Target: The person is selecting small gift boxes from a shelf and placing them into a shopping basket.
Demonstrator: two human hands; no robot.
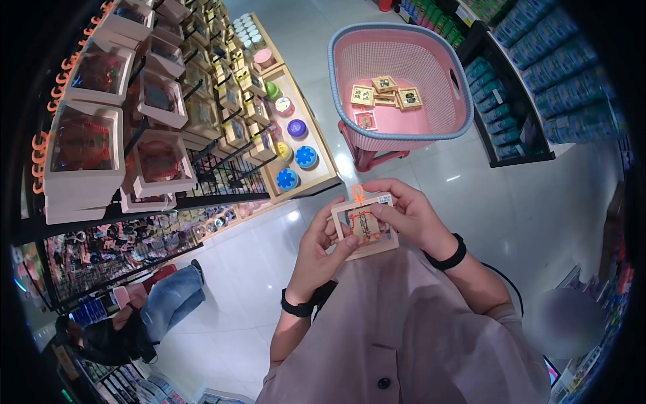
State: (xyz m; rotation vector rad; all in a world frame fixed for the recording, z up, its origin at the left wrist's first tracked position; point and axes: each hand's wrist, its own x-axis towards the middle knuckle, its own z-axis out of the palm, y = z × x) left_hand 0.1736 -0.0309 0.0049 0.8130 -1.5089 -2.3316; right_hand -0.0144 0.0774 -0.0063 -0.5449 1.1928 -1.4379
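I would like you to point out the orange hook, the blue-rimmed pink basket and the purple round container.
Orange hook [359,199]: head view, lower loop.
Blue-rimmed pink basket [402,138]: head view, near rim.
Purple round container [297,128]: head view, lid.

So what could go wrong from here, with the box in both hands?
The framed box might slip, since the left hand and right hand seem to pinch its edges. The thumbs across its front could smudge the window. Its orange hook sticks up and might snag. The pink basket, raised on a red stand, could shift if bumped.
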